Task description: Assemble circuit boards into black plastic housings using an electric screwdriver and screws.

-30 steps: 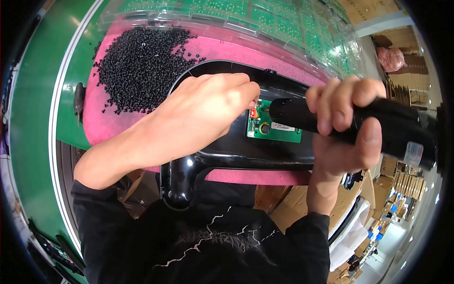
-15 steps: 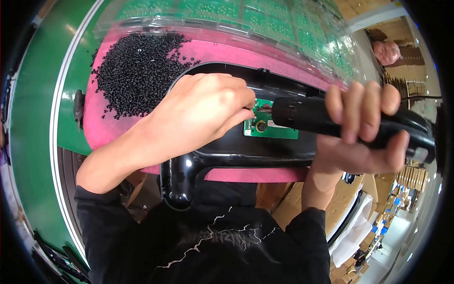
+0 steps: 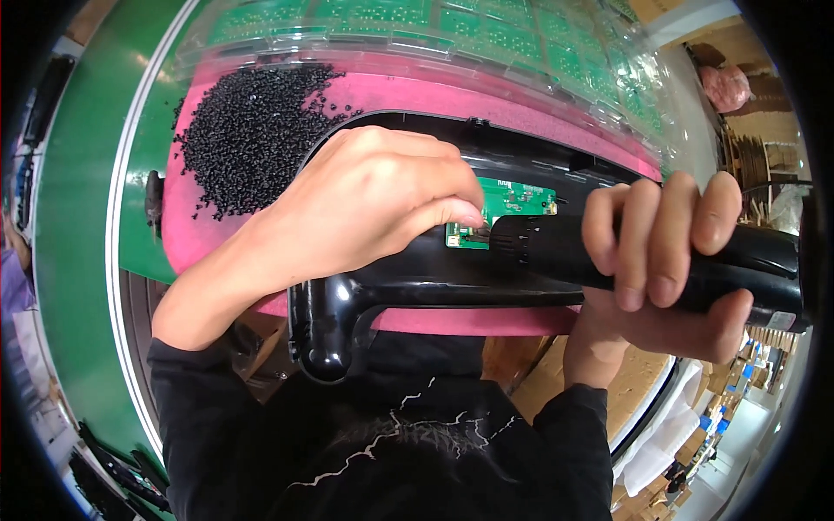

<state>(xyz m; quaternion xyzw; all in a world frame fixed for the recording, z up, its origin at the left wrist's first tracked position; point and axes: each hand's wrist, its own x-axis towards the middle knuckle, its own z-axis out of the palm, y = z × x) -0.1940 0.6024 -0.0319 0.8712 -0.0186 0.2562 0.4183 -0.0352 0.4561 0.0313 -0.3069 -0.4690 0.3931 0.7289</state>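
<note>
A black electric screwdriver [image 3: 552, 250] lies across the grip of my right hand [image 3: 665, 247], its nose pointing left over a green circuit board [image 3: 517, 198]. The board sits inside a glossy black plastic housing [image 3: 426, 291] with a rounded leg at its near left. My left hand [image 3: 378, 187] reaches over the housing from the left, thumb and fingertips pinched together at the screwdriver's tip, above the board's near-left part. Whatever is between those fingertips is too small and covered to make out. The screwdriver hides the near right of the board.
A heap of small black screws [image 3: 248, 143] lies on the pink mat [image 3: 391, 91], left of the housing. Clear plastic trays [image 3: 486, 48] with green boards stand along the far side. A dark tool [image 3: 155, 200] rests at the mat's left edge. Cardboard [image 3: 547, 382] is at the near right.
The screwdriver's nose has moved nearer to me, from the board's upper part to its near-left part. My left fingertips have shifted with it. A round component on the board is now covered.
</note>
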